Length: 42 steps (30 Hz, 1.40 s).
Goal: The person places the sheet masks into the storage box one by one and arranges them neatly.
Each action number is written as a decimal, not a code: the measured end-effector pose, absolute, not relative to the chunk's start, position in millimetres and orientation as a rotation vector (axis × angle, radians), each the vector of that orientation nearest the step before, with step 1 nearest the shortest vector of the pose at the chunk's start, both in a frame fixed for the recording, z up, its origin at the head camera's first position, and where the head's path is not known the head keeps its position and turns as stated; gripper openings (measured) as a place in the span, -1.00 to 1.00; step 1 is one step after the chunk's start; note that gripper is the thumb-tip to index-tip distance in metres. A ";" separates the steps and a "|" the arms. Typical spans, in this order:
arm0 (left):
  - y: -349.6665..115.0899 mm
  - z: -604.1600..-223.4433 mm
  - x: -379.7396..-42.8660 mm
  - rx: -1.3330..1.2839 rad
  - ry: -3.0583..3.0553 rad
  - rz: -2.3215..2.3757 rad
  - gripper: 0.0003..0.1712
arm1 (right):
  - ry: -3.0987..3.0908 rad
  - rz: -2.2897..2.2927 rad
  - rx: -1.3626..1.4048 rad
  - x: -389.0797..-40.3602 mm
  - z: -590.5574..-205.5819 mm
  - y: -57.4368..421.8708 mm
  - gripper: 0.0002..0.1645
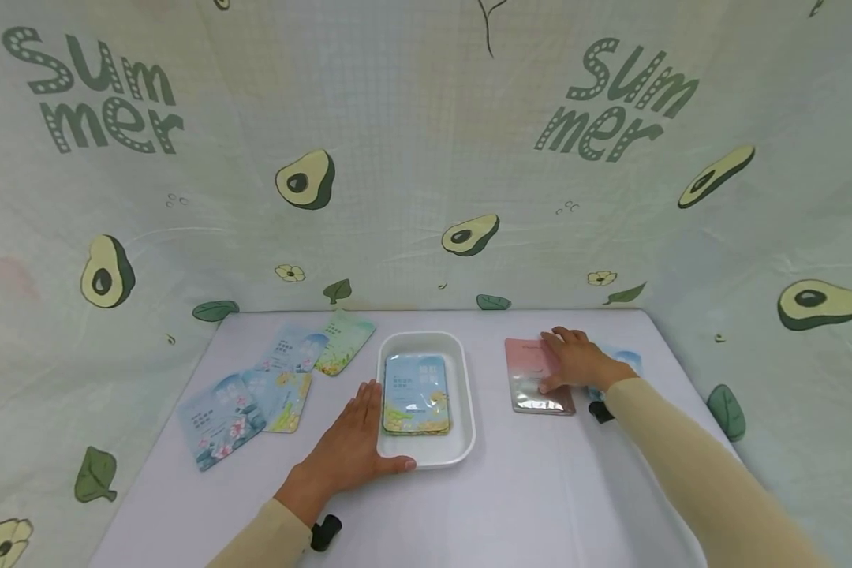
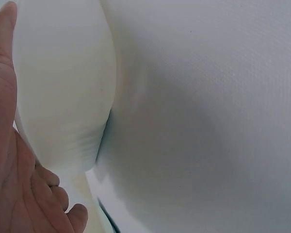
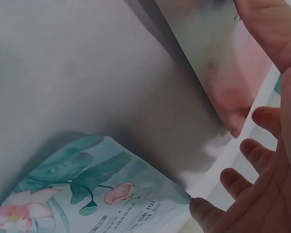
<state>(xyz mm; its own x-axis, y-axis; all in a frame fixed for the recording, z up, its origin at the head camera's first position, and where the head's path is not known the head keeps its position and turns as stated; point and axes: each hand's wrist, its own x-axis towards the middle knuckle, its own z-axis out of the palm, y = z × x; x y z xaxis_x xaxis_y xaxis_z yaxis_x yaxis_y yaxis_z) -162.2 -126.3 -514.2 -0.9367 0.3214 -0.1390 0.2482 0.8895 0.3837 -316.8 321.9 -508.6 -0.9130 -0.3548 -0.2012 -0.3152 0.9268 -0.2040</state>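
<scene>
My left hand (image 1: pixel 349 442) rests against the left side of a white plastic tray (image 1: pixel 471 418), its fingers straight along the rim and the thumb out at the near corner. The left wrist view shows the tray's outer wall (image 2: pixel 63 87) beside the palm. Inside the tray lie stacked flat sachets, the top one a blue-and-yellow sachet (image 1: pixel 416 398). Over a pink-and-silver sachet (image 1: pixel 528 379) on the right is my right hand (image 1: pixel 578 361), fingers spread and thumb touching its face. A blue lotus-print sachet (image 3: pixel 121 194) lies partly hidden under that hand.
Left of the tray, several sachets overlap: a blue floral one (image 1: pixel 220 422), a yellow-and-blue one (image 1: pixel 289 402), another blue one (image 1: pixel 291 347) and a green one (image 1: pixel 344 343). A printed curtain (image 1: pixel 397 158) hangs behind the white table (image 1: pixel 497 505).
</scene>
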 end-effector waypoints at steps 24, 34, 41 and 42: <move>-125.3 -513.7 -159.4 0.432 2.869 0.572 0.64 | 2.886 -0.316 -0.442 -311.4 -512.7 315.5 0.25; -125.4 -514.8 -160.3 0.448 2.875 0.565 0.62 | 2.895 -0.699 -0.429 -287.8 -503.8 308.3 0.27; -125.7 -514.7 -161.6 0.449 2.871 0.562 0.63 | 2.771 -1.110 -0.150 -277.3 -494.7 301.6 -0.12; -125.7 -514.7 -161.5 0.447 2.869 0.568 0.63 | 2.755 -1.122 -0.124 -275.6 -494.3 300.6 -0.21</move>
<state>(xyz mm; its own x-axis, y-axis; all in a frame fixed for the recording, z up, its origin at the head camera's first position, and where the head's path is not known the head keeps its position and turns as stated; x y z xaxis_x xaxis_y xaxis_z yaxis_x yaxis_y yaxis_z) -161.5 -125.7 -514.7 -0.9380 0.3256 -0.1187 0.2558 0.8816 0.3967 -275.6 300.6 -494.3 -0.9832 -0.1378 -0.1198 -0.0149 0.7144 -0.6995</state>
